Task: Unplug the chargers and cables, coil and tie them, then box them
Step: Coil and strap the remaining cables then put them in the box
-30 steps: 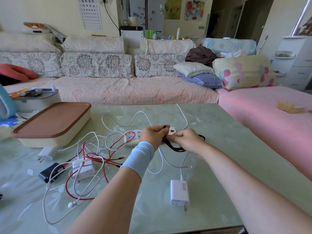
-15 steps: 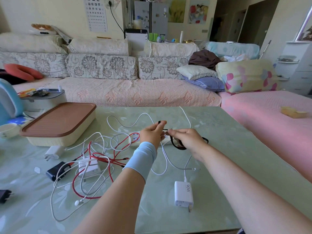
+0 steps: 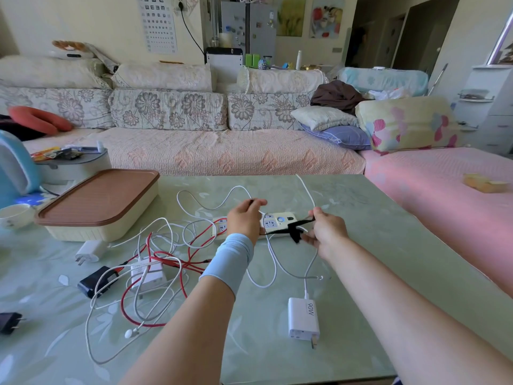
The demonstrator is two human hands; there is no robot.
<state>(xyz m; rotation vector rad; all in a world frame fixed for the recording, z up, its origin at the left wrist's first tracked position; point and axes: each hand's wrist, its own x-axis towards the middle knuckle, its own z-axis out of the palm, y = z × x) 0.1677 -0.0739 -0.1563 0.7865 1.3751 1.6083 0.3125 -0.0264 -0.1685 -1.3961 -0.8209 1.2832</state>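
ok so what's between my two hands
A black strap, stretched from the left hand to the right hand, above the power strip; seen in the head view.

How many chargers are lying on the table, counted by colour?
White: 3, the 90W charger, the tangled charger, the small charger.
Black: 2, the black charger, the black plug at the left edge.
Total: 5.
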